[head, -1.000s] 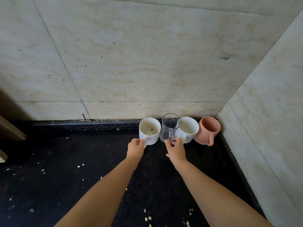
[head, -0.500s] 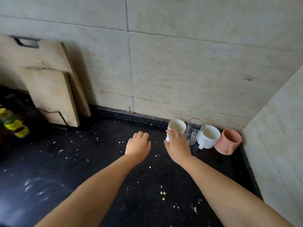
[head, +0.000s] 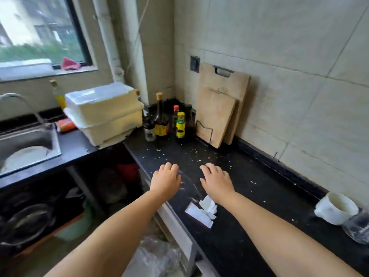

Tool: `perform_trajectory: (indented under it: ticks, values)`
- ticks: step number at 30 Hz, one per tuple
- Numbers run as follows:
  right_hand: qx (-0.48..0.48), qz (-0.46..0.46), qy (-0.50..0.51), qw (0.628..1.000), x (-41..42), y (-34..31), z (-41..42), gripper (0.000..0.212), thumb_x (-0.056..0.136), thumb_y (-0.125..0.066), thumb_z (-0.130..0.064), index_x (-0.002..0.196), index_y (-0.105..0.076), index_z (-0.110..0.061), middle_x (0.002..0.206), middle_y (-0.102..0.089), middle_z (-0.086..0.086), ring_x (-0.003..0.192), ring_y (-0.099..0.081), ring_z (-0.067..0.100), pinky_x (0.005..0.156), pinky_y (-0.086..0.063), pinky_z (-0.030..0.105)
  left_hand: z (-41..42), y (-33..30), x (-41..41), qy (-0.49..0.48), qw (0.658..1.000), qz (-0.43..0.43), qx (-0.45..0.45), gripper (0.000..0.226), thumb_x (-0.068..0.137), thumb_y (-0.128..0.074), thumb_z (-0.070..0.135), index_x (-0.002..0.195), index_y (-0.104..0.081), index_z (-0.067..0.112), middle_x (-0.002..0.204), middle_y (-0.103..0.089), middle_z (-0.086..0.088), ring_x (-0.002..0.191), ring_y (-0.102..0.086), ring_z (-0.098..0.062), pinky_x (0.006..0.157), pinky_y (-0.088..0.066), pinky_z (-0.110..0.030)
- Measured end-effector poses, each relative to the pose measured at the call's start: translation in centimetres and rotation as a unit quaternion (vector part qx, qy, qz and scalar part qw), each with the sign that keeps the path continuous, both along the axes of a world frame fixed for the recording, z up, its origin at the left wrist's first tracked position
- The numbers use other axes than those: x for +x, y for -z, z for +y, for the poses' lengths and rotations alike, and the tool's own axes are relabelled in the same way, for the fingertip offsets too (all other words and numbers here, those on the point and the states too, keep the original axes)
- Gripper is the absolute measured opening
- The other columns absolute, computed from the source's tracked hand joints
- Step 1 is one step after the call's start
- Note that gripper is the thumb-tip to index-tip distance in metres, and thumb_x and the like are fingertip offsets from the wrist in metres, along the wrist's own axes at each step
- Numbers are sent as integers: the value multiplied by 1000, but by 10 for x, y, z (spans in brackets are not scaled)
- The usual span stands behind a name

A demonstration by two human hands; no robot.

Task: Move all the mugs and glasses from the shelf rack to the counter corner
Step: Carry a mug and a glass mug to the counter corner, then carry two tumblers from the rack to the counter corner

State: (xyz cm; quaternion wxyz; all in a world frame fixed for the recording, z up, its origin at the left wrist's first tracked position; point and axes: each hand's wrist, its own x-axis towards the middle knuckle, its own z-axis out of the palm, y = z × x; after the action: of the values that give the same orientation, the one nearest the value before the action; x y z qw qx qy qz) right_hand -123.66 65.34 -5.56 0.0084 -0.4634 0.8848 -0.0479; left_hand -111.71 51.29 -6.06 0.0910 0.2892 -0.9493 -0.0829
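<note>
Head view: I am watching left hand (head: 165,179) and right hand (head: 216,179) hovering empty, fingers relaxed, while white mug (head: 335,210) and glass (head: 357,228) are sitting at the desk (head: 249,226) far right, risking a knock from a trailing elbow.

The black stone bench (head: 249,196) lies open ahead, crumbs only. Crumpled white paper (head: 201,211) lies near. Dark sauce bottles (head: 162,120) and leaning wooden cutting boards (head: 215,118) block the far corner; a white ceramic mug (head: 335,210) and clear glass (head: 357,228) crowd the right.
</note>
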Motion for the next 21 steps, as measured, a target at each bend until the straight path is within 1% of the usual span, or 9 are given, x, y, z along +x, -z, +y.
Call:
perform_trajectory:
  ticks: [2,7,11,13,17,21]
  values:
    - [1,0,-38,999,44,-1,-35,46,99,-38,-35,142,-32,-20,148,-35,5,133,-38,26,105,-36,43,-26,-3,58,-39,999,7,-8,32,95,-40,34,120,-50,16,121,-53,-6,115,-49,-27,89,-44,-40]
    - [4,11,-132,991,177,1,-113,46,99,-39,-36,141,-34,-19,144,-38,5,129,-42,28,101,-39,43,-78,-3,217,-125,992,-1,-26,36,94,-42,35,123,-51,16,121,-54,-6,114,-50,-28,87,-46,-41]
    - [-6,4,-224,975,296,-3,-172,46,99,-37,-36,142,-34,-20,144,-39,4,127,-42,28,99,-39,42,-110,-5,349,-204,978,-23,-41,35,92,-43,38,118,-53,16,118,-55,-7,112,-52,-28,83,-49,-42]
    - [-7,7,-264,964,343,-6,-194,45,99,-36,-35,142,-35,-21,146,-38,4,128,-42,27,98,-39,41,-121,-8,399,-237,970,-34,-45,35,92,-43,38,116,-53,15,117,-55,-7,112,-52,-28,83,-48,-41]
    - [-13,14,-363,932,449,-14,-248,44,99,-37,-36,140,-38,-22,146,-38,4,129,-42,26,99,-40,41,-143,-15,511,-341,939,-7,-38,33,93,-42,37,114,-53,15,117,-55,-7,112,-51,-27,85,-47,-41]
    - [-12,16,-434,901,531,-17,-297,43,99,-36,-36,140,-39,-22,145,-39,5,129,-42,27,100,-39,43,-157,-16,596,-422,906,8,-25,33,93,-42,37,116,-54,17,117,-55,-6,111,-53,-26,87,-49,-40]
